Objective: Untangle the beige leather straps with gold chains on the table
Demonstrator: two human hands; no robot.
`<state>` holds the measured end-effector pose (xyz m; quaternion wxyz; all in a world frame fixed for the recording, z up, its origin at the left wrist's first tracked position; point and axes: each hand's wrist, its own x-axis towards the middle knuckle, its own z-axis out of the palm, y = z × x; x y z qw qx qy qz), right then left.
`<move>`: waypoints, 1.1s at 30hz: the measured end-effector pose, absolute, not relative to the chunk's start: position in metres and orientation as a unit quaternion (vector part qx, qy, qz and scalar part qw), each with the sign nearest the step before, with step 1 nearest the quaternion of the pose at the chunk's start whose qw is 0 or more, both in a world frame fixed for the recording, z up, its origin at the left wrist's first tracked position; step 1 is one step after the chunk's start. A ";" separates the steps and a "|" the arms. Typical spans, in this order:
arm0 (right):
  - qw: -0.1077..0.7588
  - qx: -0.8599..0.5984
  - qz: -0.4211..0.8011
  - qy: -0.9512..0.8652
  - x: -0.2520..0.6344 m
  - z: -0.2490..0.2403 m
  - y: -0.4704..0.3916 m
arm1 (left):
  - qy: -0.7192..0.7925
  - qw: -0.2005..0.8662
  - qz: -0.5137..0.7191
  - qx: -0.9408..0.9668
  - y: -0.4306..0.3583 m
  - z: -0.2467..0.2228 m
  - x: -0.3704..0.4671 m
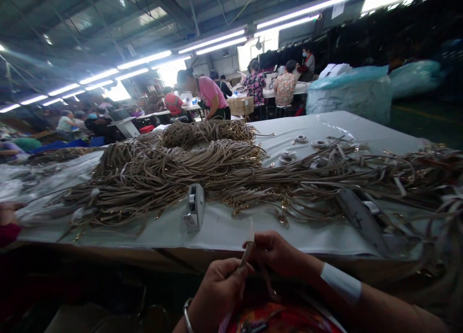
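The left hand [217,289] is closed around the lower part of a thin tan strap [247,253], low in the view, in front of the near edge of the counter [217,229]. A bangle [187,314] sits on that wrist. The right hand [277,253] pinches the same strap at its upper part, fingers curled, just above and to the right of the left one; a pale band [340,283] wraps the right forearm. The strap runs up between the two hands, and its pale tip [251,228] stands just above the right fingers. Whether the hands touch each other cannot be told. Below them lies a patch of red patterned cloth [282,318].

On the counter, covered in a white sheet, a long heap of similar tan straps [188,171] spreads from left to right, with small gold fittings [253,198] showing among them. A grey tape dispenser [194,206] stands near the front edge, just ahead of the hands. A second one [361,215] lies farther right, partly under straps. Small tape rolls [300,139] rest behind the heap on the bare sheet.

At the left edge, another person's hand [9,212] and red sleeve [7,233] touch the counter. Beyond, several people work at other tables, one in a pink top [211,93] bending over. Large pale-blue bagged bundles [350,92] stand on the right under strip lights [213,40].
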<state>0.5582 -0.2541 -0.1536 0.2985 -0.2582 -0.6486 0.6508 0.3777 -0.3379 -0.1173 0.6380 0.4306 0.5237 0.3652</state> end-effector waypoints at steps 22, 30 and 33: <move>0.314 -0.248 0.637 -0.658 0.577 -0.137 -0.261 | 0.524 0.678 0.239 0.457 -0.335 -0.123 0.332; 0.327 -0.194 0.544 -0.748 0.561 -0.150 -0.269 | 0.484 0.454 0.343 0.665 -0.311 -0.078 0.371; 0.363 -0.197 0.517 -0.750 0.555 -0.157 -0.269 | 0.420 0.426 0.345 0.723 -0.304 -0.065 0.390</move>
